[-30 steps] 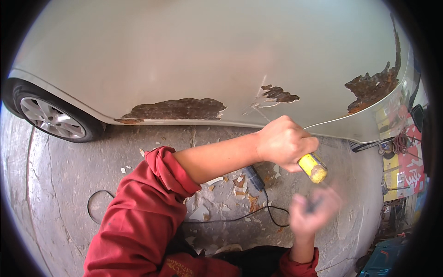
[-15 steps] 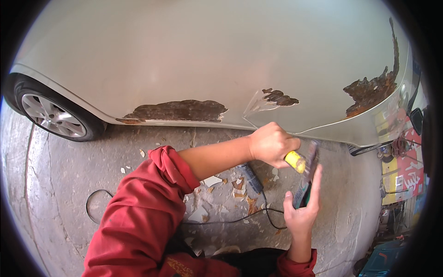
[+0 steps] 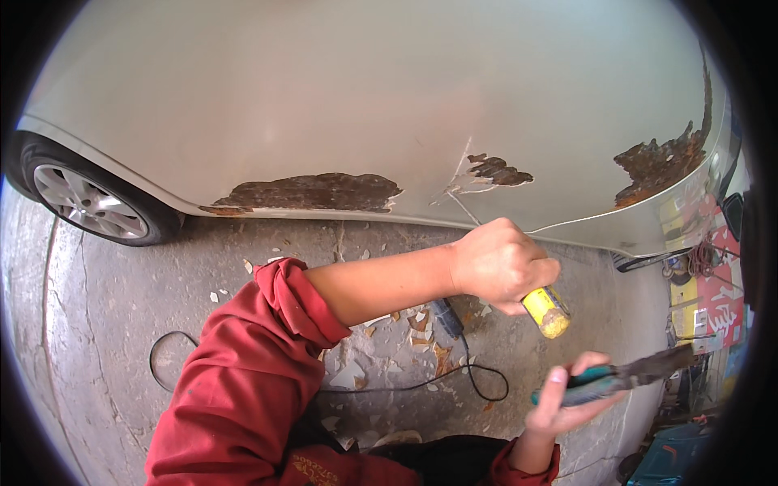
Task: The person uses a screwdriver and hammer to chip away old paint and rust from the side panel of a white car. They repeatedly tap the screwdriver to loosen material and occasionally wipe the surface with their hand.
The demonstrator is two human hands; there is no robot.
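Observation:
My left hand (image 3: 504, 263) is wrapped round the yellow handle of a screwdriver (image 3: 548, 314). Its thin shaft comes out past the knuckles and reaches the pale car panel (image 3: 324, 105), its tip by a scraped spot beside a small dark, chipped patch (image 3: 500, 171). Lower and to the right, apart from the handle's end, my right hand (image 3: 559, 413) grips a pair of pliers (image 3: 648, 368) by its green handles, the metal head pointing right and slightly blurred.
Larger bare, rusty patches (image 3: 312, 193) mark the panel's lower edge and right side. A wheel (image 3: 91, 202) stands at left. On the concrete lie a corded power tool (image 3: 446, 318), its black cable and paint flakes (image 3: 348, 375). A teal case (image 3: 666, 455) sits lower right.
My right hand has swung the pliers away from the screwdriver's handle end, down and right, from upright to nearly level. My left hand has shifted slightly right, and a pale line now runs above the scraped spot.

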